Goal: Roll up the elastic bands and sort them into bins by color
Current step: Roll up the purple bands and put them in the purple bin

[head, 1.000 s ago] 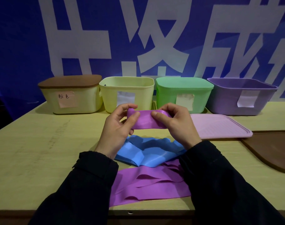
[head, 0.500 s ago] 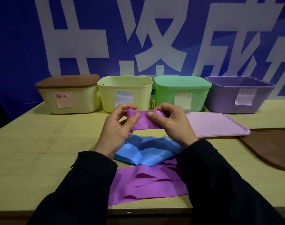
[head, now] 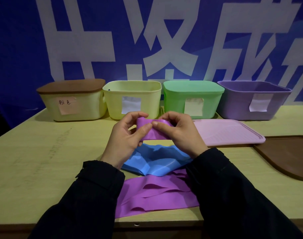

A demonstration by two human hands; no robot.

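Rolling is the step in hand, judged from how the purple band is held. Nearest the lower edge of the frame, two dark sleeves (head: 88,200) reach forward over a pale yellow-green wooden table (head: 35,161). Between them, low in the centre, a loose purple elastic band (head: 154,197) lies in flat wavy folds, and just above it a crumpled blue elastic band (head: 155,161) rests partly over it.

Higher, at mid-frame, the left hand (head: 124,137) and the right hand (head: 180,133) pinch a partly rolled purple elastic strip (head: 155,131) between thumbs and fingertips, holding it clear of the table. Whether it is a separate band or one end of the loose purple one I cannot tell.

The next move likely calls for turning the roll tighter while keeping its edges aligned, then carrying it to the open purple plastic bin (head: 252,100) at the upper right; stretchy material may spring open if the pinch loosens.

Right of the hands lie a flat pink plastic lid (head: 233,133) and a brown lid (head: 288,156). Further back stand a cream bin with a brown lid (head: 71,100) and a handwritten label, an open pale yellow bin (head: 131,99) and a lidded green bin (head: 192,99). Behind them hangs a blue banner with large white characters (head: 147,31).
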